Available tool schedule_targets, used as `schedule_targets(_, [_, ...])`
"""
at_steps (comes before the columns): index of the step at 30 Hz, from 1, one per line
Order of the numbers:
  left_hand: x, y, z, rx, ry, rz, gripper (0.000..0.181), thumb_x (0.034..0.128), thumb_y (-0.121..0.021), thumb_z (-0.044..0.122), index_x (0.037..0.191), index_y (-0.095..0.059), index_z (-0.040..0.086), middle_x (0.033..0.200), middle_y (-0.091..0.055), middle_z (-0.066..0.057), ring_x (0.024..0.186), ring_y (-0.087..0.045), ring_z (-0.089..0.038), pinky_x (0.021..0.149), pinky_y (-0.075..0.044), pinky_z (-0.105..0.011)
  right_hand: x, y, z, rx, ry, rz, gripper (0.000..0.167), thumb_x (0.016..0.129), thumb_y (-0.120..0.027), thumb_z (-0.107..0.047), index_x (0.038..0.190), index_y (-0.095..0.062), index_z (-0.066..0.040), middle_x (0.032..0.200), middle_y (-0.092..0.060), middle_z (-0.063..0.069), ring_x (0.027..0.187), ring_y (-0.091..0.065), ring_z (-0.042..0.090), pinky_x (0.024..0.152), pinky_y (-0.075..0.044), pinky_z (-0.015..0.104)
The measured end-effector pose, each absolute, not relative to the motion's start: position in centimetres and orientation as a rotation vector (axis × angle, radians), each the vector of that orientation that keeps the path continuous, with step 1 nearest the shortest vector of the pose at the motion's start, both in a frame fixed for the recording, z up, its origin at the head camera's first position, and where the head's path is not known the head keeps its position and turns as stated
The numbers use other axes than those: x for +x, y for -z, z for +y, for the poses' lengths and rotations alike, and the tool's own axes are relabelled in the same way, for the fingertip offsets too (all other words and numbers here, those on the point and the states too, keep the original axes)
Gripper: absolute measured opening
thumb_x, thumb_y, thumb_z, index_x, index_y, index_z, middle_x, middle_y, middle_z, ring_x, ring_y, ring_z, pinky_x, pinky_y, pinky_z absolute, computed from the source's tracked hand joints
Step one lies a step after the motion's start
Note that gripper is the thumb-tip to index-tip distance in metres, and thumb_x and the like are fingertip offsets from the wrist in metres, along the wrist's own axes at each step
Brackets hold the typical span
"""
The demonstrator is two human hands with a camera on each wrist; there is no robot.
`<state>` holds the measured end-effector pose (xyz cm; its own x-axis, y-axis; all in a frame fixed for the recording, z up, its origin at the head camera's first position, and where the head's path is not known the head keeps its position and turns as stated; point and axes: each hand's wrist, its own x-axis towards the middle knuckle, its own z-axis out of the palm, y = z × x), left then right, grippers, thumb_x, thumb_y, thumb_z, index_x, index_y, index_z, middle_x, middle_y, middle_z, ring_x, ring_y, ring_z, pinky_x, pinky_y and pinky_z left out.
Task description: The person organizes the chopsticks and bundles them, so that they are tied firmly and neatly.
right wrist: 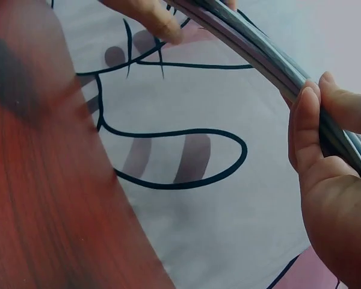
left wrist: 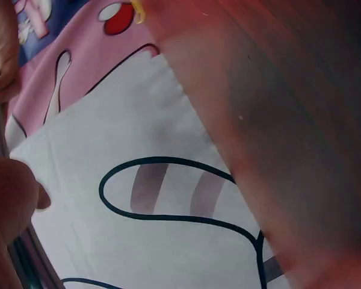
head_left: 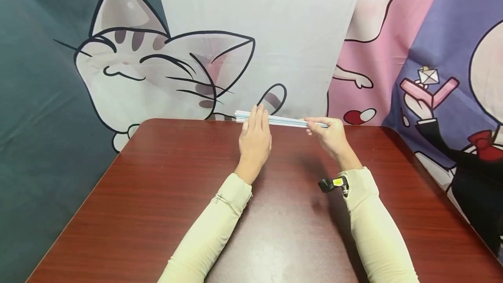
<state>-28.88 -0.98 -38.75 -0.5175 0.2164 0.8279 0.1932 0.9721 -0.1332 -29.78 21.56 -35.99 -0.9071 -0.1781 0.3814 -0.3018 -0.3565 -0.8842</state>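
Observation:
A long, narrow, folded strip (head_left: 287,121), white and pale blue with lengthwise layers, is held up level near the table's far edge; its exact kind is unclear. My right hand (head_left: 330,136) pinches its right end between thumb and fingers. The left hand (head_left: 255,139) lies across the strip near its left end, fingers straight and together. In the right wrist view the strip (right wrist: 253,51) looks darker and layered, and the right thumb and fingers grip it. The left wrist view catches only part of the left hand (left wrist: 9,208) and the strip (left wrist: 33,265).
A reddish-brown wooden table (head_left: 165,195) spreads beneath both forearms. Behind it hangs a cloth backdrop (head_left: 251,3) printed with cartoon animals. A small black camera (head_left: 327,184) is strapped to the right wrist.

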Motion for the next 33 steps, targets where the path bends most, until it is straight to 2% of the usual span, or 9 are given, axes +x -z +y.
schedule_targets(4, [-30.1, 38.3, -0.8, -0.248, -0.079, -2.027, 0.022, 0.0981, -0.052, 0.014, 0.117, -0.060, 0.007, 0.133, -0.059, -0.009, 0.135, -0.047, -0.025, 0.099, -0.037, -0.033, -29.6, 35.6, 21.8, 0.683, -2.386, -1.746, 0.025, 0.088, -0.058, 0.019, 0.099, -0.076, 0.005, 0.096, -0.075, 0.013, 0.068, -0.069, 0.013, 0.064, -0.055, 0.022])
schedule_targets(7, [-30.8, 37.6, -1.2, -0.298, -0.101, -1.995, 0.020, 0.1018, -0.041, 0.009, 0.101, -0.061, 0.008, 0.118, -0.064, -0.010, 0.130, -0.053, -0.028, 0.099, -0.041, -0.035, -29.6, 35.3, 21.9, 0.699, -2.336, -1.755, 0.024, 0.088, -0.059, 0.018, 0.099, -0.076, 0.004, 0.096, -0.075, 0.012, 0.069, -0.069, 0.013, 0.065, -0.056, 0.023])
schedule_targets(13, [-30.9, 37.3, -2.4, -0.435, -0.117, -2.042, 0.018, 0.0993, -0.042, 0.009, 0.089, -0.057, 0.009, 0.084, -0.057, -0.008, 0.089, -0.060, -0.027, 0.092, -0.046, -0.040, -29.5, 34.9, 22.2, 0.754, -2.251, -1.834, 0.021, 0.087, -0.062, 0.017, 0.101, -0.074, 0.008, 0.096, -0.076, 0.010, 0.071, -0.069, 0.013, 0.065, -0.056, 0.023])
schedule_targets(16, [-30.6, 37.3, -2.7, -0.486, -0.138, -2.074, 0.012, 0.0954, -0.055, 0.020, 0.092, -0.058, 0.009, 0.082, -0.054, -0.006, 0.081, -0.056, -0.026, 0.083, -0.045, -0.037, -29.2, 34.9, 22.3, 0.738, -2.203, -1.885, 0.019, 0.086, -0.063, 0.016, 0.100, -0.074, 0.009, 0.095, -0.076, 0.008, 0.069, -0.068, 0.012, 0.064, -0.055, 0.022])
schedule_targets(18, [-30.4, 37.4, -2.8, -0.511, -0.146, -2.086, 0.026, 0.0937, -0.060, 0.034, 0.095, -0.058, 0.008, 0.083, -0.055, -0.006, 0.080, -0.055, -0.026, 0.079, -0.043, -0.036, -29.0, 35.0, 22.4, 0.730, -2.209, -1.889, 0.019, 0.086, -0.063, 0.017, 0.100, -0.074, 0.010, 0.094, -0.076, 0.008, 0.068, -0.068, 0.012, 0.063, -0.055, 0.023])
schedule_targets(22, [-30.3, 37.4, -2.9, -0.536, -0.136, -2.107, 0.052, 0.0965, -0.047, 0.057, 0.097, -0.057, 0.007, 0.084, -0.054, -0.008, 0.081, -0.055, -0.028, 0.079, -0.042, -0.038, -29.0, 35.2, 22.4, 0.733, -2.253, -1.874, 0.021, 0.086, -0.062, 0.018, 0.100, -0.074, 0.009, 0.094, -0.076, 0.008, 0.069, -0.068, 0.012, 0.064, -0.055, 0.022])
schedule_targets(26, [-30.0, 37.3, -3.0, -0.521, -0.130, -2.111, 0.053, 0.1010, -0.035, 0.055, 0.102, -0.059, 0.008, 0.085, -0.055, -0.007, 0.082, -0.055, -0.028, 0.081, -0.043, -0.038, -29.1, 35.3, 22.4, 0.747, -2.279, -1.847, 0.021, 0.086, -0.061, 0.019, 0.100, -0.074, 0.009, 0.094, -0.076, 0.009, 0.068, -0.068, 0.012, 0.064, -0.055, 0.022])
schedule_targets(30, [-29.6, 36.8, -3.2, -0.507, -0.074, -2.140, 0.052, 0.0961, -0.051, 0.053, 0.127, -0.062, 0.012, 0.091, -0.064, -0.004, 0.089, -0.059, -0.026, 0.086, -0.044, -0.038, -29.3, 35.6, 22.4, 0.770, -2.253, -1.835, 0.020, 0.086, -0.061, 0.019, 0.100, -0.073, 0.012, 0.094, -0.076, 0.009, 0.067, -0.068, 0.013, 0.064, -0.055, 0.022])
schedule_targets(33, [-29.3, 36.3, -3.1, -0.515, -0.050, -2.198, 0.050, 0.0927, -0.057, 0.053, 0.124, -0.064, 0.014, 0.094, -0.066, -0.002, 0.093, -0.059, -0.024, 0.088, -0.043, -0.038, -29.4, 35.9, 22.5, 0.782, -2.232, -1.828, 0.021, 0.086, -0.060, 0.020, 0.101, -0.072, 0.013, 0.095, -0.076, 0.009, 0.068, -0.068, 0.013, 0.064, -0.055, 0.022])
